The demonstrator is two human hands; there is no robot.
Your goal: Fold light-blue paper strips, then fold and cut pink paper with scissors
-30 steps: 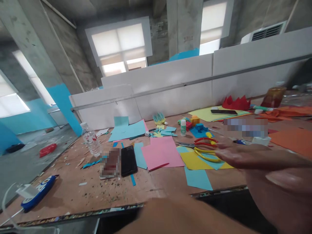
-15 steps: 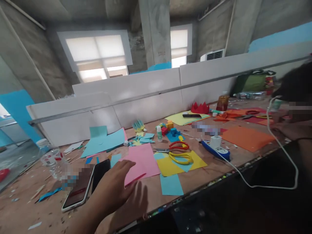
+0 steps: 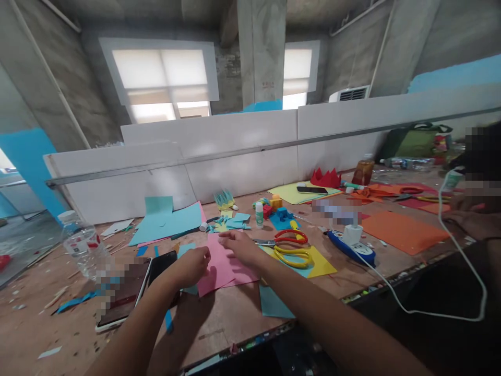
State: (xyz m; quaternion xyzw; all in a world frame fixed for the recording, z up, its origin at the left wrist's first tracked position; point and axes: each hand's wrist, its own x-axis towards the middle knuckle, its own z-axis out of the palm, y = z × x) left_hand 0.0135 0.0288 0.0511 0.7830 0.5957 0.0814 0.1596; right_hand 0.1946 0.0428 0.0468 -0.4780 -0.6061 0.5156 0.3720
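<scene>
A pink sheet of paper (image 3: 221, 269) lies on the table between my two hands. At its left edge is my left hand (image 3: 191, 265), fingers loosely bent with a gap between thumb and forefinger. My right hand (image 3: 242, 248) reaches over the upper right part of the sheet, its fingers stretched out and part of the paper hidden beneath. Neither hand shows anything gripped; whether the fingertips touch the paper I cannot tell. Just right of my right hand, scissors (image 3: 291, 248) with red and yellow handles rest on yellow paper (image 3: 324, 263). A glue stick (image 3: 259, 215) stands behind.
Two phones (image 3: 127, 297) (image 3: 162, 263) and a plastic bottle (image 3: 82, 248) are on the left. Blue paper (image 3: 182, 219) lies at the back. A power strip (image 3: 354, 250) with a white cable, orange paper (image 3: 403, 230) and another person's hand (image 3: 467, 222) are on the right.
My right hand has come into view over the pink sheet. My left hand's fingers have drawn in at the sheet's left edge. The view has shifted slightly.
</scene>
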